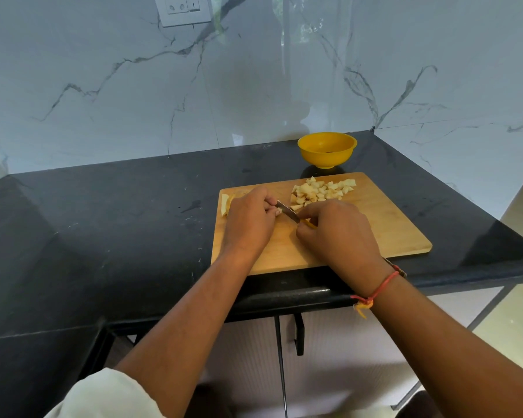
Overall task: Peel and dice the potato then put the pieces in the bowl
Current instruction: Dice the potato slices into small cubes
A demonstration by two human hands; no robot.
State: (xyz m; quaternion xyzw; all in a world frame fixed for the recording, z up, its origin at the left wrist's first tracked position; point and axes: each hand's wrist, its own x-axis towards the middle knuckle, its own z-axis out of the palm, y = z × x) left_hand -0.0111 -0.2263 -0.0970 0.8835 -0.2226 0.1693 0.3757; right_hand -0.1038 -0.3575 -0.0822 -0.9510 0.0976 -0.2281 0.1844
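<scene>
A wooden cutting board lies on the dark counter. A heap of pale potato dice sits at its far middle. My left hand curls over a small potato piece and pins it to the board. My right hand grips a yellow-handled knife; its blade angles toward the piece at my left fingertips. More uncut potato peeks out at the board's left edge, mostly hidden behind my left hand. A yellow bowl stands just beyond the board.
The black stone counter spreads wide to the left of the board. A marble wall rises right behind the bowl, with a power socket high up. The counter's front edge runs under my wrists, with cabinet doors below.
</scene>
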